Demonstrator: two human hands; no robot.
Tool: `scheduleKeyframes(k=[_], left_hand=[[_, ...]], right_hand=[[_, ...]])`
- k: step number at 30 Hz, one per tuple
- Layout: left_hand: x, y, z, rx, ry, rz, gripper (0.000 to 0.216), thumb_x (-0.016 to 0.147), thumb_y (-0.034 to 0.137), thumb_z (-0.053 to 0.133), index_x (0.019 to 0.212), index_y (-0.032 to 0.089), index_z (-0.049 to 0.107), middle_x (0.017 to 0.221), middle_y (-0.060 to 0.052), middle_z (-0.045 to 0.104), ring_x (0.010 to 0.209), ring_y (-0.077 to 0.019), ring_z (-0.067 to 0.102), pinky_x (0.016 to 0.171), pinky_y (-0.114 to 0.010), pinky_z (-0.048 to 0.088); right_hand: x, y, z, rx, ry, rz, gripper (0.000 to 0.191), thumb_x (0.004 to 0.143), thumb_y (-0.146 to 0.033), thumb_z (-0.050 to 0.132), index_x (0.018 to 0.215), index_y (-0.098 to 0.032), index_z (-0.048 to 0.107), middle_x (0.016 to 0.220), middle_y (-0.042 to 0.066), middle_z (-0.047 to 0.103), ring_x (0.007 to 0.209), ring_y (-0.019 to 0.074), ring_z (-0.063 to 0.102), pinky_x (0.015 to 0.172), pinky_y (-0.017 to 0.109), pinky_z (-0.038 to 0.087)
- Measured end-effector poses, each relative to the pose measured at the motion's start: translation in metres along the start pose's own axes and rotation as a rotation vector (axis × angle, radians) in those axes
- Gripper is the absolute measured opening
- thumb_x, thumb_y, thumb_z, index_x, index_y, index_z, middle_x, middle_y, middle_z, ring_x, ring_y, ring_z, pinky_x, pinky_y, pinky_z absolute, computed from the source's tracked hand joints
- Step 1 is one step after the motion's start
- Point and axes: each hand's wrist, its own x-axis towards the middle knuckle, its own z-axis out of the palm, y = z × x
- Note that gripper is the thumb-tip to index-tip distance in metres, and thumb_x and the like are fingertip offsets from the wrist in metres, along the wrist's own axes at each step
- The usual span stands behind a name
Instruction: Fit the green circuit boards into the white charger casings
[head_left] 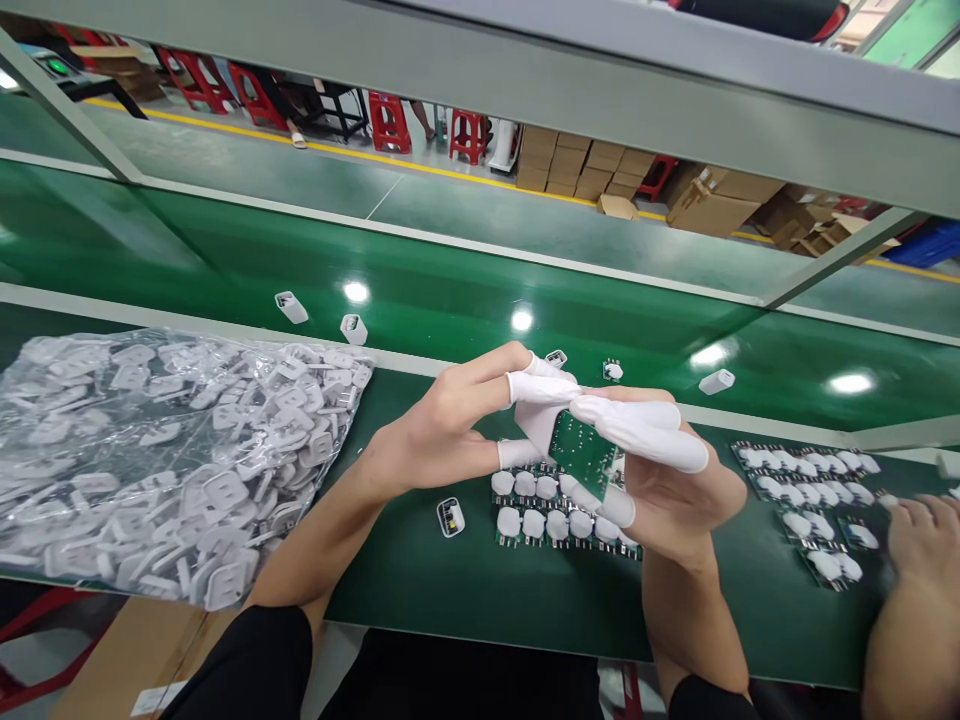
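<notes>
My left hand point(457, 415), with white finger cots on its fingertips, is closed around a white plastic charger housing point(534, 425). My right hand point(679, 490), also in finger cots, grips a green circuit board point(581, 450) by its sides. The board's left edge meets the housing; how far it sits inside cannot be made out. Fingers cover part of both pieces. Below the hands, circuit boards with white blobs point(556, 525) lie in rows on the green table point(420, 590). One housing point(451, 517) with parts inside lies left of those rows.
A clear bag of white plastic pieces point(225, 400) covers the table's left side. Several white housings, including one standing housing point(354, 329), are along the far ledge. At right, another person's hand point(926, 540) is near more boards point(825, 565). A metal beam point(525, 90) crosses above.
</notes>
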Motion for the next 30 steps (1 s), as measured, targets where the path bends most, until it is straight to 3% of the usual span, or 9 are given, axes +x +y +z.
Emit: scheduleKeyframes(k=[5,8,10,13,15,19,23,26,30], left_hand=[[0.001,0.002,0.000,-0.020,0.002,0.014,0.048,0.096,0.012,0.086,0.141,0.022,0.072,0.113,-0.010,0.076,0.098,-0.0203,0.076,0.078,-0.032,0.067],[-0.001,0.000,0.003,-0.091,-0.007,-0.053,0.055,0.093,0.019,0.093,0.143,0.024,0.072,0.106,-0.006,0.077,0.089,-0.0186,0.075,0.074,-0.031,0.066],[-0.004,-0.002,0.008,-0.205,0.036,-0.143,0.062,0.089,0.024,0.098,0.145,0.026,0.072,0.111,-0.007,0.080,0.091,-0.0191,0.079,0.079,-0.032,0.069],[-0.007,-0.007,0.017,-0.452,0.151,-0.281,0.052,0.088,0.025,0.100,0.134,0.028,0.076,0.115,-0.006,0.081,0.102,-0.0231,0.084,0.090,-0.038,0.073],[-0.007,-0.011,0.020,-0.648,0.261,-0.371,0.040,0.087,0.030,0.100,0.118,0.027,0.077,0.105,-0.003,0.079,0.097,-0.0243,0.085,0.086,-0.039,0.075],[0.000,-0.019,0.015,-0.951,0.634,-0.736,0.044,0.092,0.057,0.093,0.108,0.025,0.068,0.100,-0.002,0.078,0.084,-0.0210,0.083,0.070,-0.032,0.071],[0.006,-0.033,0.003,-1.051,0.965,-0.982,0.036,0.099,0.052,0.086,0.106,0.021,0.069,0.097,-0.005,0.077,0.082,-0.0168,0.080,0.066,-0.023,0.065],[0.002,-0.049,0.000,-1.064,1.066,-1.017,0.028,0.102,0.045,0.083,0.106,0.021,0.069,0.099,-0.005,0.077,0.084,-0.0158,0.079,0.068,-0.022,0.065],[-0.019,-0.090,-0.003,-0.927,0.996,-0.920,0.040,0.096,0.054,0.087,0.110,0.022,0.068,0.107,-0.007,0.078,0.092,-0.0184,0.081,0.076,-0.026,0.068]], right_hand=[[-0.001,0.000,0.001,-0.071,-0.037,0.025,0.079,0.089,-0.022,0.092,0.162,-0.041,0.068,0.148,0.005,0.080,0.132,0.0376,0.077,0.104,0.063,0.072],[0.001,0.001,0.002,-0.156,-0.055,0.110,0.076,0.092,-0.036,0.093,0.163,-0.045,0.066,0.163,0.004,0.069,0.148,0.0405,0.067,0.124,0.066,0.062],[0.003,0.002,0.002,-0.167,-0.009,0.129,0.084,0.091,-0.049,0.094,0.168,-0.043,0.062,0.170,0.007,0.061,0.157,0.0450,0.059,0.130,0.069,0.057],[0.006,0.004,-0.002,-0.134,0.077,0.074,0.088,0.092,-0.061,0.090,0.170,-0.036,0.059,0.167,0.012,0.062,0.156,0.0487,0.058,0.126,0.073,0.058],[0.008,0.004,-0.006,-0.122,0.109,0.037,0.081,0.094,-0.060,0.087,0.167,-0.032,0.063,0.158,0.013,0.067,0.151,0.0483,0.063,0.121,0.073,0.060],[0.010,0.003,-0.008,-0.105,0.167,-0.006,0.075,0.092,-0.055,0.091,0.160,-0.031,0.071,0.145,0.012,0.075,0.142,0.0474,0.069,0.113,0.073,0.064],[0.009,0.003,-0.006,-0.080,0.197,-0.014,0.072,0.089,-0.048,0.095,0.156,-0.029,0.075,0.141,0.014,0.078,0.136,0.0480,0.073,0.113,0.075,0.065],[0.008,0.003,-0.004,-0.075,0.194,0.017,0.069,0.091,-0.043,0.094,0.156,-0.031,0.075,0.142,0.013,0.079,0.137,0.0468,0.072,0.117,0.074,0.064],[0.006,0.010,-0.004,-0.074,0.177,0.006,0.067,0.092,-0.044,0.093,0.156,-0.031,0.075,0.142,0.012,0.079,0.138,0.0444,0.071,0.122,0.072,0.061]])
